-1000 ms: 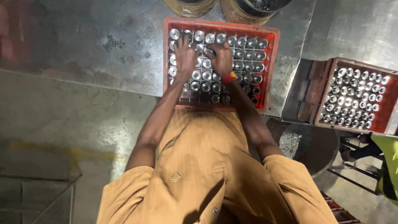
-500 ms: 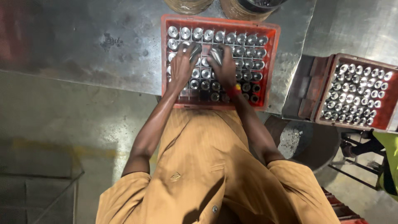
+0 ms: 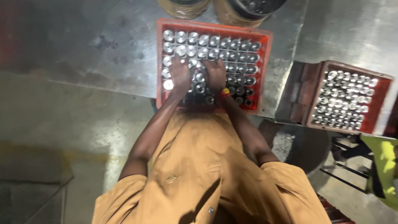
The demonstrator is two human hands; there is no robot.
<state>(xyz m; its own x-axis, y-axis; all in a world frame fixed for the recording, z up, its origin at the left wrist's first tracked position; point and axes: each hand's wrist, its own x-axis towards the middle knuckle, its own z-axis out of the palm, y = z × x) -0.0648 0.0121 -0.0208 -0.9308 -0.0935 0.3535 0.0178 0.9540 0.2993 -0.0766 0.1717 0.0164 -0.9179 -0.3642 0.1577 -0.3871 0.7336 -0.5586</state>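
Both hands lie palm-down, fingers spread loosely over the shiny metal cylinders [image 3: 232, 56] standing in rows in the red crate [image 3: 265, 74]; whether any finger grips one cannot be told. The left hand [image 3: 180, 74] and right hand [image 3: 216, 74] sit side by side, near the crate's front. The crate rests on a steel table [image 3: 103, 45], with a second crate [image 3: 346, 97] off to the right.

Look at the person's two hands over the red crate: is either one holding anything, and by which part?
Both the left hand and right hand lie on the metal cylinders in the red crate; whether either grips one cannot be told.
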